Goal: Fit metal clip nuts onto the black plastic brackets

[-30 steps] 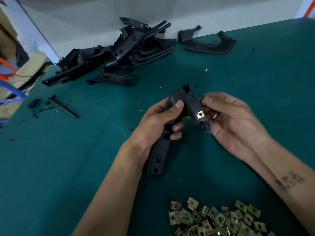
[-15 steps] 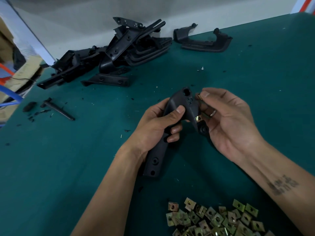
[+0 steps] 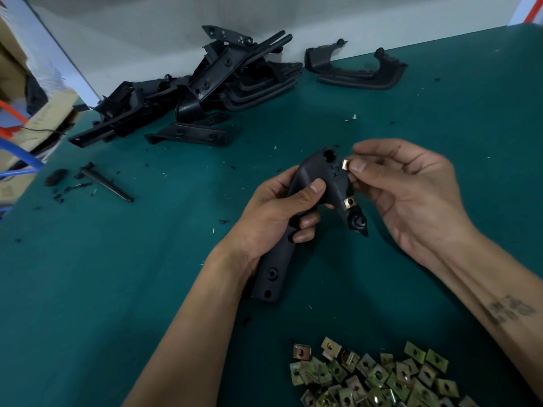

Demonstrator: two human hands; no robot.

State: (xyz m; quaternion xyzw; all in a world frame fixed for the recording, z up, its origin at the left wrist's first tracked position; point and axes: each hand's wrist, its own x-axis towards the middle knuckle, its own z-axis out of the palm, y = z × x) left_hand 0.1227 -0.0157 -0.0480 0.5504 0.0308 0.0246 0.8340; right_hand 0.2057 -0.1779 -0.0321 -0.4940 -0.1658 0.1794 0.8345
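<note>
green table top (image 3: 117, 289) fills most of the view, scattered with small black plastic crumbs. at the far edge against the pale wall sits a heap of black brackets (image 3: 205, 92), tangled and overlapping; just right of it one more long bracket (image 3: 358, 74) lies flat on its own. far left, a thin black rod (image 3: 108, 185) lies on the green with a dark lump near its far end. cardboard and orange and blue straps show at the left border, blurred.

middle of the table: the person's left hand (image 3: 270, 218) grips a black bracket (image 3: 296, 224) round its bend, thumb across the top face, fingers curled under. the bracket's long leg points down toward the person, two holes showing near its lower end; whether that end touches the table, cannot tell. its short leg angles right and down to a round boss. one clip nut (image 3: 349, 203) is already seated on that short leg, brass coloured.

right hand (image 3: 411, 198) pinches a second clip nut (image 3: 345, 165) between thumb and forefinger, right at the bracket's upper edge, beside the large round hole; other fingers loosely curled, palm up.

near edge, bottom right: a pile of loose clip nuts (image 3: 373, 377), yellowish, overlapping, well apart from the hands.
</note>
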